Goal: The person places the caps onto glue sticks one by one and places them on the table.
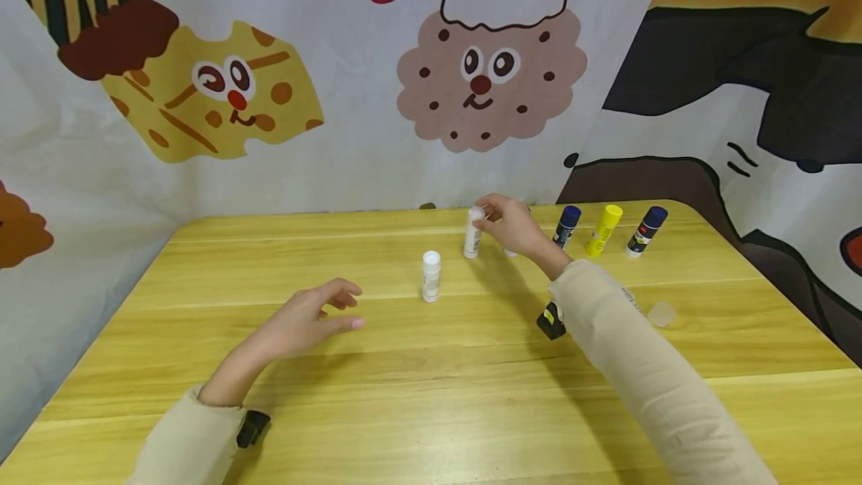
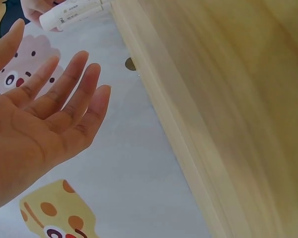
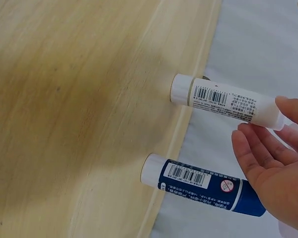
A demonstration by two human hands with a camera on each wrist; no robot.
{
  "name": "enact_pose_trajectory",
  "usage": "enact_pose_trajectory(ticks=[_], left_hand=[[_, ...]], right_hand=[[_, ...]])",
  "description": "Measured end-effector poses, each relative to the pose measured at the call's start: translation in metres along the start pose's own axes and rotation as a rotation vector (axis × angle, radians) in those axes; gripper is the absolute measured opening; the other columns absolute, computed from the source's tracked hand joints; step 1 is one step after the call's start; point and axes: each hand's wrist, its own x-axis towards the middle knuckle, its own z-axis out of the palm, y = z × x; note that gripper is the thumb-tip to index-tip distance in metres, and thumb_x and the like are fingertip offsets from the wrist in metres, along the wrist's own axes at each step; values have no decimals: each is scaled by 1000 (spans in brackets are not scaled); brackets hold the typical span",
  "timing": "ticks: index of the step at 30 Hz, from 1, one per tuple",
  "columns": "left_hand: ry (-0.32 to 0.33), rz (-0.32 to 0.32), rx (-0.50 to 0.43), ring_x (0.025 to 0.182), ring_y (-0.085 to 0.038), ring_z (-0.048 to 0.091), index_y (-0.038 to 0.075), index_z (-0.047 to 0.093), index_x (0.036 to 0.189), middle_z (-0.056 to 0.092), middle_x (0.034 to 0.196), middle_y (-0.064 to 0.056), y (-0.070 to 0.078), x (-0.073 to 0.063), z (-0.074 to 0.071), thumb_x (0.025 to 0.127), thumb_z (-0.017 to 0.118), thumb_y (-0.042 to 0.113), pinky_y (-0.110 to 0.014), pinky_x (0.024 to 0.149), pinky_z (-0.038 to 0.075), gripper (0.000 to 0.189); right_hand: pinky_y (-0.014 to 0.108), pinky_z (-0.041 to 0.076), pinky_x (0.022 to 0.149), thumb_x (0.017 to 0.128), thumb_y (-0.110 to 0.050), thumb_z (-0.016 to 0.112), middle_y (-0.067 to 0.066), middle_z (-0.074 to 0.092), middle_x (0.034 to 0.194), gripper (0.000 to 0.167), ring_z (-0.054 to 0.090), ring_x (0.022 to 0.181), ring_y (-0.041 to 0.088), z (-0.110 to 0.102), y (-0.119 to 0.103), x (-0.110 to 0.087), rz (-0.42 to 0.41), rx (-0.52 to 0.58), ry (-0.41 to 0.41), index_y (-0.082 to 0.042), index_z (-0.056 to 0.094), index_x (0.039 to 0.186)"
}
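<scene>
A white glue stick [image 1: 471,242] stands upright toward the back of the table. My right hand [image 1: 515,224] pinches its top end between thumb and fingers. In the right wrist view, the thumb lies on one side of the white glue stick [image 3: 223,101] and the fingertips on the other. Beside it, a dark blue glue stick [image 3: 203,184] with a white base runs close to my right fingers. Another white glue stick [image 1: 431,275] stands nearer the front, between my hands. To its left my left hand [image 1: 303,322] hovers with loosely bent fingers; the left hand [image 2: 44,119] holds nothing.
At the back right stand a blue glue stick [image 1: 567,224], a yellow glue stick [image 1: 604,230] and another blue glue stick [image 1: 646,232]. A pale round piece [image 1: 662,313] lies right of my right sleeve [image 1: 626,343]. Behind the wooden table [image 1: 404,410] hangs a cartoon-printed curtain [image 1: 350,171].
</scene>
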Motion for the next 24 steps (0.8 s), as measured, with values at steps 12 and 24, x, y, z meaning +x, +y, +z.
enact_pose_trajectory(ticks=[12,24], left_hand=[[9,2,-18,106,-30,51,3,51,121,58,113,-15,4,6,3,89,60,30,-49,88,41,43],[21,-2,-23,107,-30,51,4,50,121,58,114,-15,3,19,7,89,61,30,-48,89,42,43]], right_hand=[[42,46,81,90,-15,59,20,58,111,39,55,96,31,-4,4,-6,-11,1,-32,1,50,125],[40,49,74,92,-17,57,19,56,115,41,56,95,29,-16,7,-18,-22,26,-61,-3,46,129]])
